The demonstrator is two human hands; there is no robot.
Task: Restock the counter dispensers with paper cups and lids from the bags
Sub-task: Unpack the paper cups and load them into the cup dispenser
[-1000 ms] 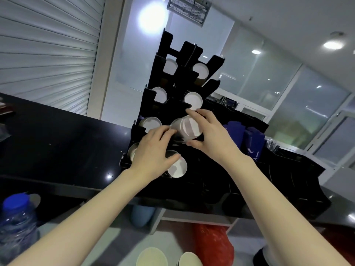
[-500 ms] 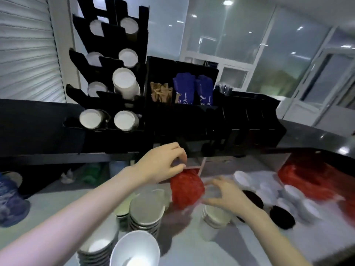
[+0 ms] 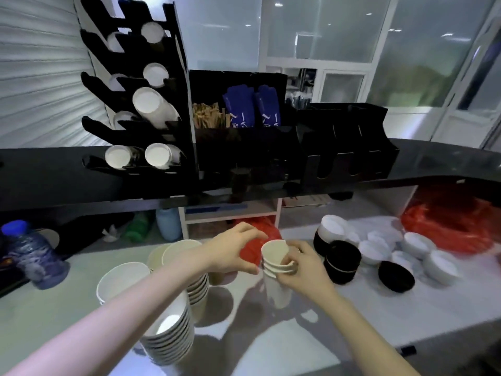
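Note:
A small stack of white paper cups (image 3: 276, 270) stands on the lower work surface in front of me. My right hand (image 3: 303, 267) grips its upper rims from the right. My left hand (image 3: 233, 252) hovers just left of the stack with curled fingers, touching or nearly touching its top cup; I cannot tell if it holds it. Taller stacks of larger cups (image 3: 168, 316) stand under my left forearm. The black cup dispenser (image 3: 151, 109) on the dark counter holds cups in its slots. White lids (image 3: 379, 248) and black lids (image 3: 343, 260) lie to the right.
A red plastic bag (image 3: 450, 226) lies at the far right, another red bag (image 3: 253, 249) behind my hands. A blue-capped bottle (image 3: 29, 253) stands at the left. A black organiser (image 3: 347, 147) with empty slots, wooden stirrers and blue packets sits on the counter.
My hands left the dispenser and came down to the lower surface. My right hand has taken hold of the small cup stack, and my left hand has moved beside it.

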